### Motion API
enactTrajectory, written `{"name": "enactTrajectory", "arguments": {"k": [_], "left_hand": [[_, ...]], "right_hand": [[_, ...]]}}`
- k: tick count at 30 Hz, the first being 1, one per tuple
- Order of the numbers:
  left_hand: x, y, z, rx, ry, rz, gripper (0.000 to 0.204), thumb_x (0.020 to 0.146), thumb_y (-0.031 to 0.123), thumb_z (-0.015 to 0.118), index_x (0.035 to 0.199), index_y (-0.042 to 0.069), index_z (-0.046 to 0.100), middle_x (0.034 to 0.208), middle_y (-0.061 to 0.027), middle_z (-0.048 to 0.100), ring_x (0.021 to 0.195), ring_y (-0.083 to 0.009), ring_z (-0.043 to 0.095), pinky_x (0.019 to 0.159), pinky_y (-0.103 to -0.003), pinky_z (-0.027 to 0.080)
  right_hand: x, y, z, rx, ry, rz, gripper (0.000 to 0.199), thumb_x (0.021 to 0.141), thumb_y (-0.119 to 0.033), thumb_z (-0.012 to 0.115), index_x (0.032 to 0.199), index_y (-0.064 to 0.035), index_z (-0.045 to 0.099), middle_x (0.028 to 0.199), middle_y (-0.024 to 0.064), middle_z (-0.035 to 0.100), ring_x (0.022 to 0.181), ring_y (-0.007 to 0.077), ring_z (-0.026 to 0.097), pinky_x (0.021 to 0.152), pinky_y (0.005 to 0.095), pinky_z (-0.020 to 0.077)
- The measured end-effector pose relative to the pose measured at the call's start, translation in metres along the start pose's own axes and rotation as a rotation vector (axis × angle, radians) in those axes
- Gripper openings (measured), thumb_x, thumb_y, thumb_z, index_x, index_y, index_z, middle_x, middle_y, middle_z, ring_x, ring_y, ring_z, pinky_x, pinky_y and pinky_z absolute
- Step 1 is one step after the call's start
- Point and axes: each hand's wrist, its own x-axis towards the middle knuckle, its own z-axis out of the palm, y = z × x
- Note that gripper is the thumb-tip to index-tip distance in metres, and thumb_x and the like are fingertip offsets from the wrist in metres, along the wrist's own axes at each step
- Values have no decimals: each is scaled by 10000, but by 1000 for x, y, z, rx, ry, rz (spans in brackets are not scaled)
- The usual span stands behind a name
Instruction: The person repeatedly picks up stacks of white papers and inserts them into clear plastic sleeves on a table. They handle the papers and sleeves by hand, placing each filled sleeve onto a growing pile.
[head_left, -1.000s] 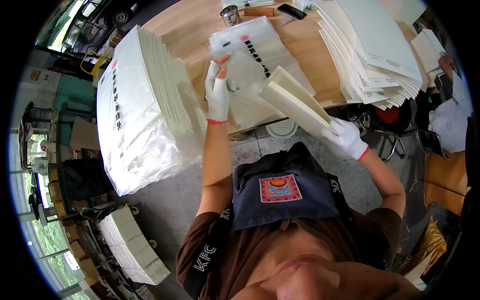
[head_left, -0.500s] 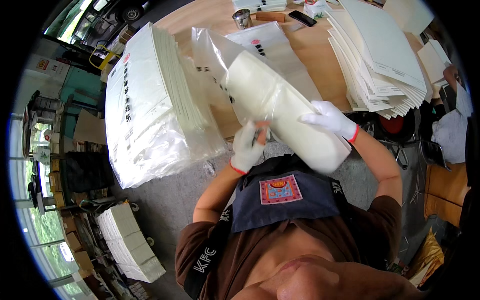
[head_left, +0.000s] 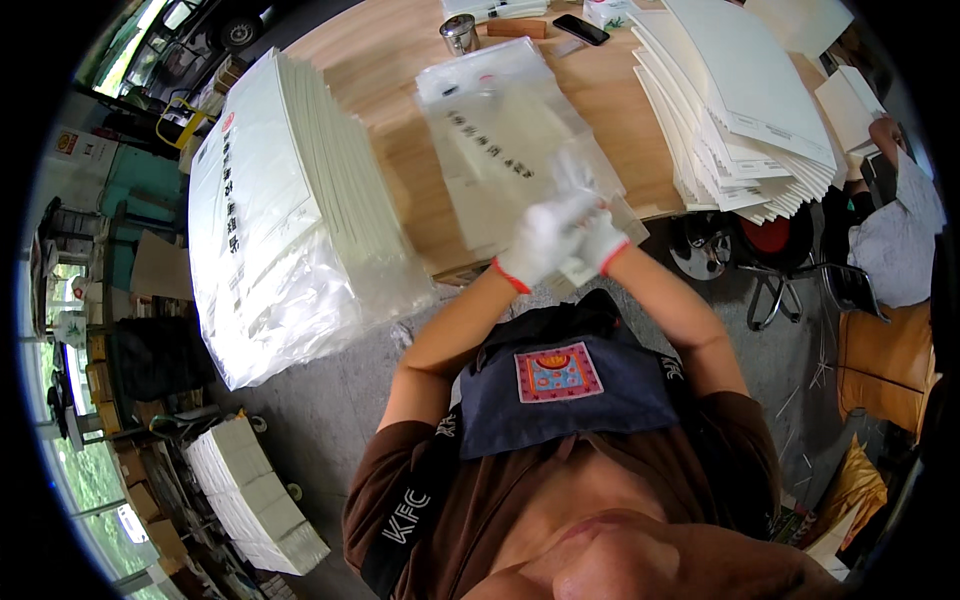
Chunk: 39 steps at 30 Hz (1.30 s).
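Observation:
Both of my white-gloved hands meet over the near end of a clear plastic bag (head_left: 490, 135) with dark printing, which lies on the table. My left hand (head_left: 540, 240) is blurred, and its fingers overlap the bag. Close beside it, touching or nearly so, my right hand (head_left: 598, 240) is partly covered and smeared too. Whether either hand grips the bag's edge cannot be made out. To the left stands a thick pile of bagged white sheets (head_left: 265, 200), its loose plastic ends hanging toward me. A fanned stack of white sheets (head_left: 740, 100) is on the right.
On the wooden table (head_left: 385, 100) are a metal tin (head_left: 460, 35), a brown block (head_left: 517, 28) and a black phone (head_left: 582, 30). A person in a light top (head_left: 895, 240) is at the far right. Bundled white paper (head_left: 255, 490) stands low on the left.
Half a second ago my hands held up a tilted clear bag with white sheets inside. That raised bag no longer shows between them, and both hands have come together over the bag on the table.

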Motion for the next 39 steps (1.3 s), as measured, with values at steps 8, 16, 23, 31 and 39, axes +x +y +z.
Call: {"name": "enactTrajectory", "arguments": {"k": [8,16,23,31,39], "left_hand": [[-80,-14,13,178,-103,-53,221,724,96,626,943,111,597,850,-107,629,787,-279,620,715,-390,497],[-133,-105,-45,458,336,-591,132,754,102,611,803,83,490,740,-108,550,685,-309,563,596,-410,453],[-208,-35,-35,412,281,-547,153,714,57,653,754,80,507,736,-87,566,628,-245,591,559,-347,470],[-217,-16,-39,343,375,-525,170,741,82,694,779,83,528,719,-89,570,578,-240,565,543,-327,453],[-202,-59,-78,306,412,-660,131,814,30,610,800,58,483,723,-46,518,654,-141,536,608,-276,457]], "right_hand": [[-33,53,33,-355,395,167,328,793,-73,542,1116,-16,539,884,145,651,870,302,643,735,408,519],[-40,67,52,-363,109,161,191,741,-171,580,855,-20,607,632,131,643,558,280,655,429,396,476],[-122,32,26,-186,-430,172,247,806,-234,537,899,-52,675,773,128,685,677,301,685,502,426,510],[-102,118,35,941,-596,486,509,889,-529,493,974,-53,652,746,41,623,639,126,578,577,284,467],[-19,79,120,1722,164,479,311,912,-163,558,1164,17,579,1103,75,629,969,146,604,835,280,485]]}}
